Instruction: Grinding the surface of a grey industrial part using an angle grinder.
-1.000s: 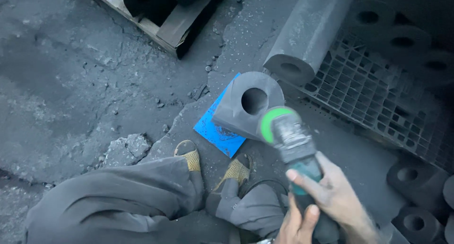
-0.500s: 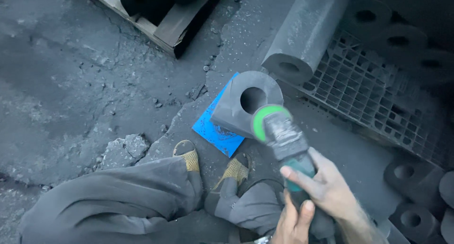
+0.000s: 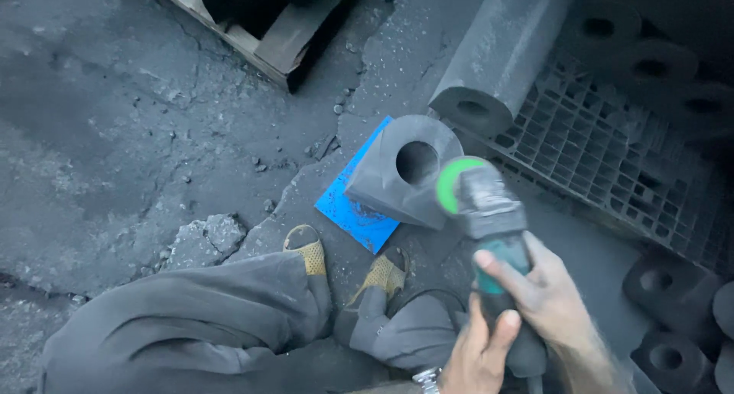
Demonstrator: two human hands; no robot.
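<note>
Angle grinder point(image 3: 489, 233) drops lower-left: green disc point(image 3: 453, 184) now sits at the bored block's point(image 3: 405, 172) lower right edge. Both hands follow, left hand point(image 3: 478, 356) showing more.

Right hand point(image 3: 547, 298) and left hand point(image 3: 478, 356) both wrapped around a teal-bodied angle grinder point(image 3: 489, 233), its green-rimmed disc point(image 3: 455, 184) pressed to the edge of a dark block with a round hole point(image 3: 405, 168). Block resting on a blue sheet point(image 3: 348, 210) over cracked, sooty floor point(image 3: 115, 134). Yellow sandals point(image 3: 310, 249) just below. Long cast piece point(image 3: 505, 50) and grating point(image 3: 604, 157) beyond; wooden pallet point(image 3: 260, 42) at top; more holed blocks point(image 3: 665, 317) at lower right.
</note>
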